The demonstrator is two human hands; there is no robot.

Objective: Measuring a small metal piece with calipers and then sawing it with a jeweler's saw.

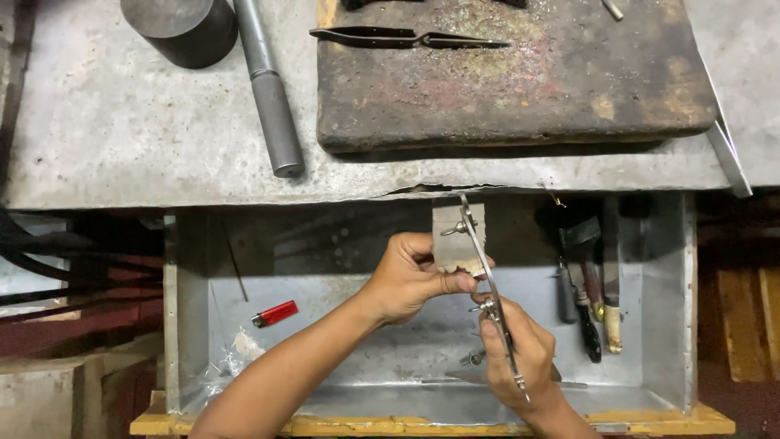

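My left hand (410, 276) presses its fingers against the worn wooden bench peg (455, 240) that juts out below the workbench edge. What lies under the fingertips is too small to tell. My right hand (520, 354) grips a thin metal saw frame (487, 276) that runs up along the right side of the peg, with its top clamp near the bench edge. Both hands work over an open metal drawer (183, 325).
A red lighter (275, 314) lies in the drawer at the left. Several tools and a brush (587, 284) lean in its right corner. On the grey bench top (122, 138) are a charred block (520, 89) with tweezers (406, 37), a steel mandrel (270, 97) and a dark cylinder (180, 28).
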